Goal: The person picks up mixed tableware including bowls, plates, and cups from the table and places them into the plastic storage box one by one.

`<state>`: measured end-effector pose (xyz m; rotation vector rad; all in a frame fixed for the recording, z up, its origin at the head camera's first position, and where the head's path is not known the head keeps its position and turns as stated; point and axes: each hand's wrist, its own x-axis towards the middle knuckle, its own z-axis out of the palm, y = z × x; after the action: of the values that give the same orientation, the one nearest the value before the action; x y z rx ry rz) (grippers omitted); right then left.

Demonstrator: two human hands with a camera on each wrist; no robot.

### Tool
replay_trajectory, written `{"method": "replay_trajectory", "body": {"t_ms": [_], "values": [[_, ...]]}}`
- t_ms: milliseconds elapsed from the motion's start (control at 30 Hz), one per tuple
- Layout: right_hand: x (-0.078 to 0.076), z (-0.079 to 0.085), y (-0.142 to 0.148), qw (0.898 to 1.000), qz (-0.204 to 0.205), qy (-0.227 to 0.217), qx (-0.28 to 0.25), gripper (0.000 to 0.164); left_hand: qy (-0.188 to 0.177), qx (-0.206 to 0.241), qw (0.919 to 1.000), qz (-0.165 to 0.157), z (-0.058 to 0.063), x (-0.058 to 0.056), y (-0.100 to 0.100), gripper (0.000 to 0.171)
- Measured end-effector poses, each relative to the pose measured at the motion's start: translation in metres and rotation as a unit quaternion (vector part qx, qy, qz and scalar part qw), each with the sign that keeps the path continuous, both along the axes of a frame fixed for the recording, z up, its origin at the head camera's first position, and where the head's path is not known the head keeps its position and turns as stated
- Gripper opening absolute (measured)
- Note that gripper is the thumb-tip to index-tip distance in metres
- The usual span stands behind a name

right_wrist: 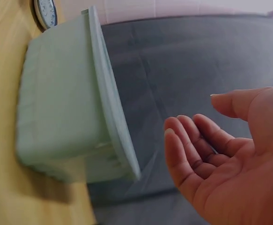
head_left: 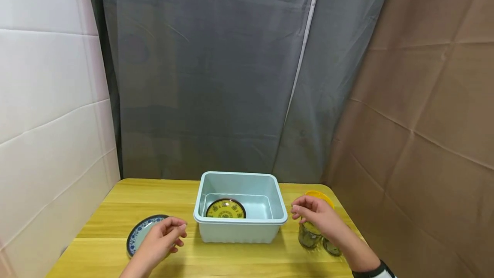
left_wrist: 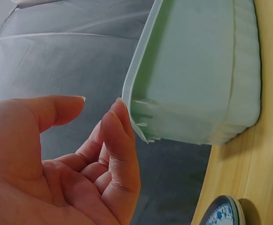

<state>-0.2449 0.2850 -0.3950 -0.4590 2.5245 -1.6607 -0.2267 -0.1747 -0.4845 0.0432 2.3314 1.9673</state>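
A pale blue-green plastic basin [head_left: 240, 232] stands mid-table. Inside it lies a yellow patterned dish [head_left: 225, 209] with a dark rim. My left hand [head_left: 161, 240] hovers left of the basin, partly covering a plate [head_left: 133, 240] with a blue floral rim; its fingers bend loosely, with a gap to the thumb. To the basin's right, my right hand [head_left: 321, 217] hangs in the air, holding nothing, fingers relaxed. Beneath it are a glass jar [head_left: 308, 238] and a second glass piece [head_left: 332, 248], both partly hidden. An orange round item [head_left: 321, 195] peeks out behind that hand.
The wooden table [head_left: 162, 188] reaches back to a grey curtain [head_left: 200, 76]. White cloth [head_left: 54, 98] hangs on the left, brown cloth [head_left: 420, 98] on the right. A dark band [head_left: 372, 269] circles the right wrist.
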Motion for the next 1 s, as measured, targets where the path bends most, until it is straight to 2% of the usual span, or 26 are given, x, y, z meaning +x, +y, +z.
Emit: {"method": "replay_trajectory", "body": {"t_ms": [233, 367, 467, 633, 833, 933, 1000], "values": [[0.025, -0.048, 0.020, 0.997, -0.050, -0.040, -0.039, 0.030, 0.008, -0.014, 0.9998, -0.014, -0.007, 0.000, -0.007, 0.033], [0.031, -0.072, 0.025, 0.995, -0.061, -0.050, -0.053, 0.031, 0.010, -0.024, 0.9992, -0.030, -0.014, -0.001, -0.009, 0.032], [0.033, -0.087, 0.026, 0.996, -0.052, -0.048, -0.059, 0.032, 0.014, -0.034, 0.9984, -0.044, -0.018, -0.001, -0.009, 0.032], [0.031, -0.102, 0.023, 0.997, -0.038, -0.038, -0.060, 0.033, 0.016, -0.040, 0.9977, -0.052, -0.021, 0.000, -0.008, 0.032], [0.029, -0.111, 0.017, 0.997, -0.029, -0.047, -0.060, 0.034, 0.009, -0.044, 0.9977, -0.052, -0.023, 0.000, -0.007, 0.033], [0.029, -0.113, 0.016, 0.996, -0.028, -0.053, -0.063, 0.034, 0.009, -0.048, 0.9980, -0.041, -0.024, 0.000, -0.008, 0.032], [0.028, -0.114, 0.015, 0.996, -0.027, -0.059, -0.065, 0.033, 0.009, -0.055, 0.9982, -0.022, -0.024, 0.000, -0.010, 0.030]]}}
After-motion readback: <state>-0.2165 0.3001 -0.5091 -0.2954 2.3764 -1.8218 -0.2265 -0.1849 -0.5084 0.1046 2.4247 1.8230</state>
